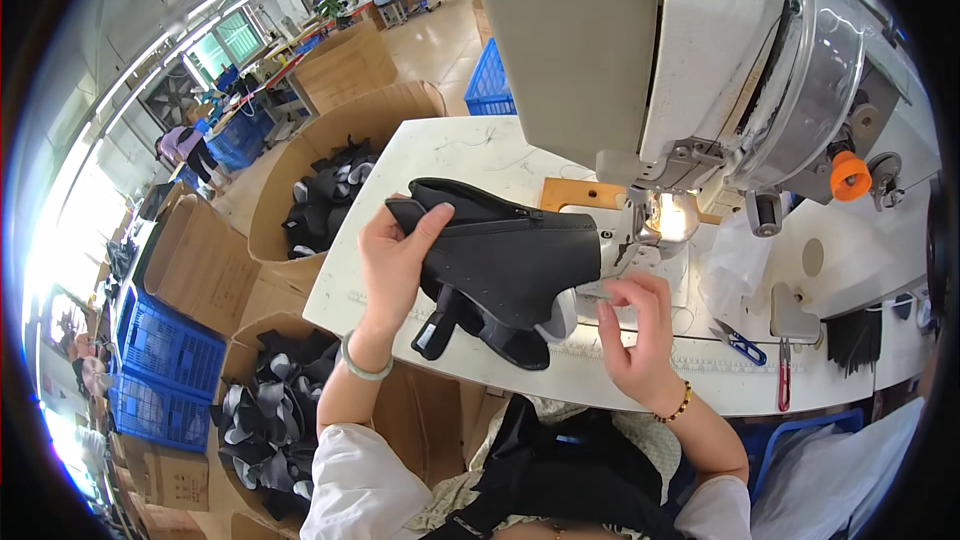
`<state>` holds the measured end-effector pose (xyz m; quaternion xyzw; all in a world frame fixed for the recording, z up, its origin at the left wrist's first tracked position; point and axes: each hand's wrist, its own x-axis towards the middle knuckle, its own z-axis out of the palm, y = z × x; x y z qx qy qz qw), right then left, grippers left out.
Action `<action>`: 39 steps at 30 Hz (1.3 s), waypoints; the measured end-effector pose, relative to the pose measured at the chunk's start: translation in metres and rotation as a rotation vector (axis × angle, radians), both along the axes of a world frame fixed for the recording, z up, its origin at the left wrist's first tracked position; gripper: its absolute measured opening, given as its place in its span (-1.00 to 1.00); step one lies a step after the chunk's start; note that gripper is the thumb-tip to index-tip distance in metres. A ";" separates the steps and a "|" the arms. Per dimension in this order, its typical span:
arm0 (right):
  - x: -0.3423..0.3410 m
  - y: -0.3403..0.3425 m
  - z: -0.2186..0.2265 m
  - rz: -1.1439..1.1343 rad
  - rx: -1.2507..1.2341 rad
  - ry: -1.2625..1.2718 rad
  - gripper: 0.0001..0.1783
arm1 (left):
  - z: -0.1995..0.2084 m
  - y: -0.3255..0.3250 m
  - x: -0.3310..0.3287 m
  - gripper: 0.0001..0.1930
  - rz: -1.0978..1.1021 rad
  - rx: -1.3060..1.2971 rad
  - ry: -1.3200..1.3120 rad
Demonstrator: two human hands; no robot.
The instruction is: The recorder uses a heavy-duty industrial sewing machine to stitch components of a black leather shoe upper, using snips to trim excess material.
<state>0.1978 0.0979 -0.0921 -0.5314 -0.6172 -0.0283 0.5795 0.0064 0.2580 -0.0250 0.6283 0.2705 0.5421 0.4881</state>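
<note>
A black boot upper (500, 255) with a zipper and a dangling strap lies over the front of the white sewing table. My left hand (395, 255) grips its left end, thumb on top and the other fingers partly hidden beneath. The upper's right end reaches close to the needle area of the sewing machine (650, 225), where a lamp shines. A grey-white lining piece (560, 318) shows under its lower edge. Just right of the upper is my right hand (640, 330), its fingers half bent with a gap to the thumb. Nothing shows between them.
Blue thread snips (740, 344) and a red-handled tool (784, 375) lie on the table (620, 377) at right. Cardboard boxes (265, 165) of black pieces stand at left beside blue crates (165, 400). Two people are far off at upper left.
</note>
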 end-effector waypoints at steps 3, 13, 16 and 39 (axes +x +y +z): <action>-0.002 0.001 0.002 -0.009 0.023 -0.200 -0.65 | 0.004 -0.012 0.003 -0.84 0.100 0.054 0.109; -0.035 0.070 0.007 -0.043 -0.087 -0.012 -0.13 | -0.006 -0.046 0.022 -0.64 -0.155 0.593 0.424; -0.030 0.080 0.001 -0.023 -0.098 -0.070 -0.11 | 0.003 -0.047 0.012 -0.61 -0.151 0.759 0.559; 0.027 -0.013 0.029 0.181 -0.664 0.074 -0.65 | 0.008 -0.018 0.060 -0.71 -0.748 0.202 1.078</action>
